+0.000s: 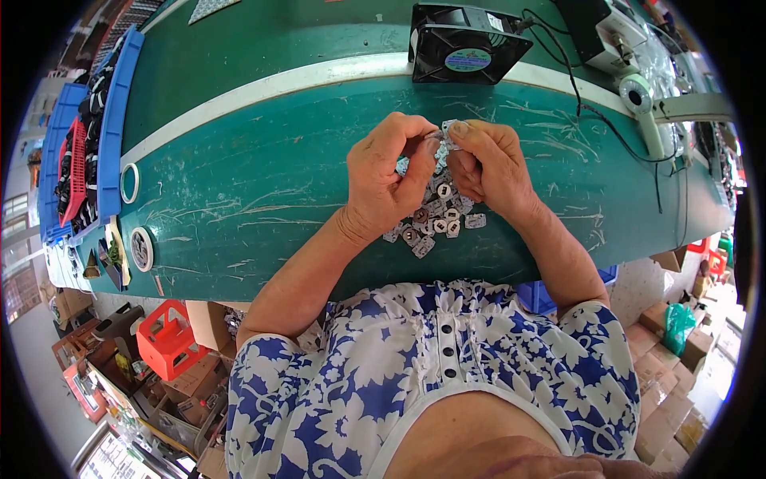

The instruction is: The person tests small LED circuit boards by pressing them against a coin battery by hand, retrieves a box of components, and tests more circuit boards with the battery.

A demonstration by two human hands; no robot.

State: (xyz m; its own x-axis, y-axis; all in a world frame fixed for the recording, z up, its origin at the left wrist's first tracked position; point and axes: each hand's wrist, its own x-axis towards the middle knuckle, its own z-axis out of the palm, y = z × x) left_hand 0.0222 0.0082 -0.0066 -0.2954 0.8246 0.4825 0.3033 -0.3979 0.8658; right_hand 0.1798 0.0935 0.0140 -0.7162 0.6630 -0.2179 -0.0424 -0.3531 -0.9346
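Both my hands meet above a pile of small flat grey metal pieces (439, 226) on the green worktable, several with pale or dark round middles. My right hand (499, 166) is closed, its thumb and forefinger pinching a small metal plate (448, 126). Close beside it, my left hand (389, 172) is closed too, thumb against forefinger, with its tips near that plate. Whatever lies between the left fingertips is too small and covered to make out. More shiny pieces show in the gap between the hands, and others are partly hidden beneath them.
Beyond my hands stands a black box fan (467, 52) with its cable running right. Two tape rolls (142, 248) lie at the left, near blue crates (116, 120) and a red basket (73, 172). A pale device (645, 112) stands right. A red stool (167, 339) is below the table.
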